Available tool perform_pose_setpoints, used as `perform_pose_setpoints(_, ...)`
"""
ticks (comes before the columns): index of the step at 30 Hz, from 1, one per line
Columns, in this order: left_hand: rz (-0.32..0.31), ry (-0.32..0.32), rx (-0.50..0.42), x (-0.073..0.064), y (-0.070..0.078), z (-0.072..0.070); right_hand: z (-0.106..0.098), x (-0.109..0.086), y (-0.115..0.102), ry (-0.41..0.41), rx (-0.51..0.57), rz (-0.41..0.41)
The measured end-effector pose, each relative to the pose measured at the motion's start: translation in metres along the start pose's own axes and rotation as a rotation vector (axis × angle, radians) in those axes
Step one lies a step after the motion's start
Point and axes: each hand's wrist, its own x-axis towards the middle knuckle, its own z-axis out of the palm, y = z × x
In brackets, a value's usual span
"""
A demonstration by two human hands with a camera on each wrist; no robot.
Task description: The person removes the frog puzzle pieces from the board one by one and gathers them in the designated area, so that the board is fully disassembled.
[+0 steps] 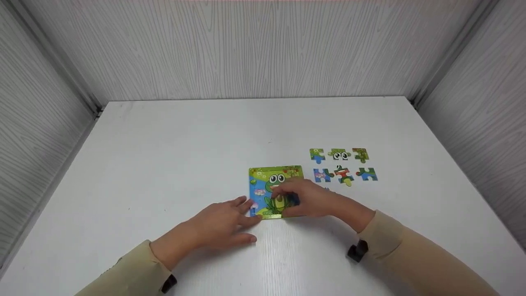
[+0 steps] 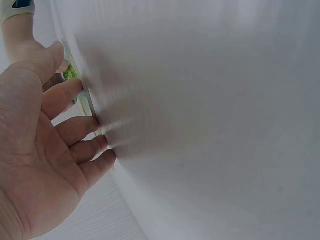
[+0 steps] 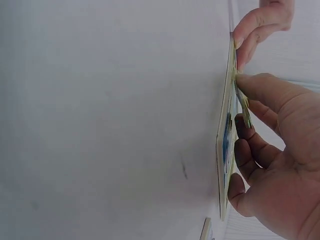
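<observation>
A square puzzle board (image 1: 271, 168) with a cartoon frog picture lies flat in front of me. My right hand (image 1: 312, 198) is over its lower right part, pinching a puzzle piece (image 3: 244, 106) between thumb and fingers. In the right wrist view the piece sits tilted, its lower edge close at the board. My left hand (image 1: 220, 224) lies at the board's lower left corner, fingers loosely extended and fingertips right at the edge. The left wrist view shows those fingertips (image 2: 102, 142) along the board's side. My right hand hides the frog's right side.
Several loose puzzle pieces lie in rows right of the board, among them one with the frog's eyes (image 1: 340, 155) and one with its red mouth (image 1: 342, 175). Another piece (image 1: 328, 189) is partly hidden behind my right hand. Grey wood-grain panels (image 1: 254, 49) enclose the white table (image 1: 172, 139).
</observation>
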Motion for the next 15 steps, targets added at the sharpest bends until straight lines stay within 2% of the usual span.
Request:
perform_pose_setpoints(9,-0.019,-0.006,0.008,0.001,0.001,-0.001,-0.007,-0.007,-0.004,0.038,-0.018,-0.008)
perform_pose_setpoints(15,-0.024,0.0,-0.006,-0.001,0.003,-0.002,-0.018,-0.021,0.003,0.086,-0.003,0.0)
